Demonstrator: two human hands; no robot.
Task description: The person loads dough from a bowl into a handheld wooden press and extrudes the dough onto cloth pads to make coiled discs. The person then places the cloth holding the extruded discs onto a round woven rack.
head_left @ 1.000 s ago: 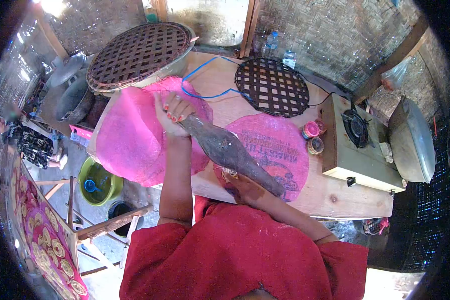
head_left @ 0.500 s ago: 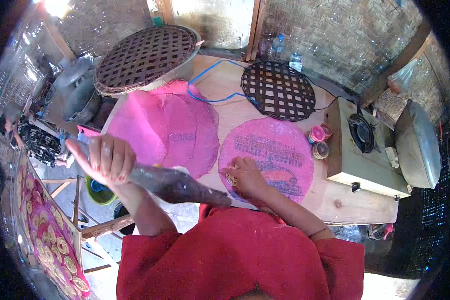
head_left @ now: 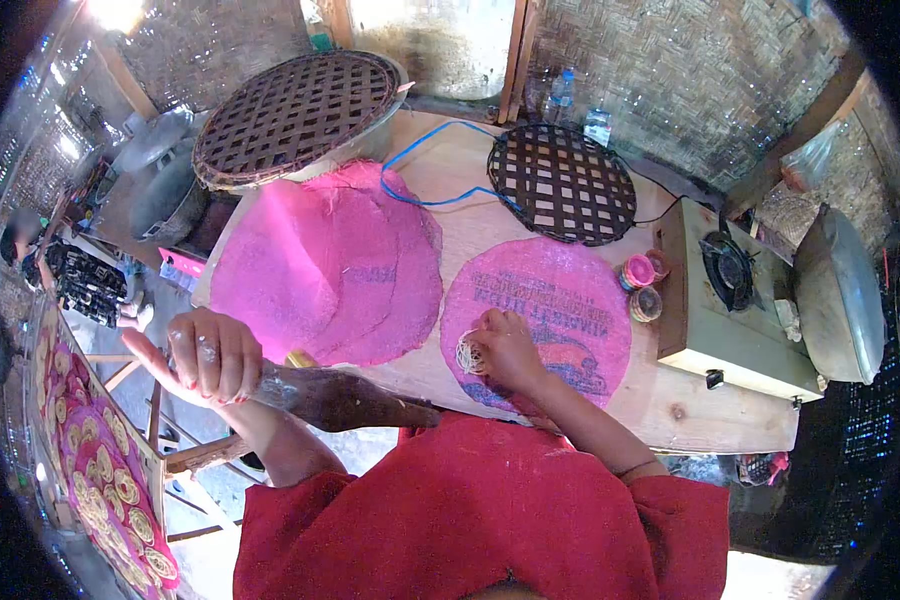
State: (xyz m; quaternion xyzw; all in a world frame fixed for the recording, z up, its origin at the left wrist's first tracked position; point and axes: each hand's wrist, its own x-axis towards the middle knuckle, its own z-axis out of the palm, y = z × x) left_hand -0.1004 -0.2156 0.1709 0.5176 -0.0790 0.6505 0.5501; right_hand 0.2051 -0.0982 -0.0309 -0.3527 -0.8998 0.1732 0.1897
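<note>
Bulbous tool (head_left: 338, 399) swung leftward, left hand (head_left: 212, 358) clasping; right hand (head_left: 511, 352) touching strands (head_left: 468, 355).

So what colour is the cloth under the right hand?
The cloth is pink with dark print; head view shows it best.

Tabletop (head_left: 675, 412), centre: showing pale, matt wood, with a dark knot. Pink rounds (head_left: 390, 300), centre and left of centre: looking like coarse, matt woven cloth. Long tool (head_left: 345, 398), lower left: looking like dark, pale-smeared wood. Pan (head_left: 838, 295), far right: showing dull, smooth grey metal. Bottle (head_left: 562, 90), top: gleaming, seemingly clear plastic. Wall (head_left: 650, 60), upper right: before me, presenting rough plaited strips.
</note>
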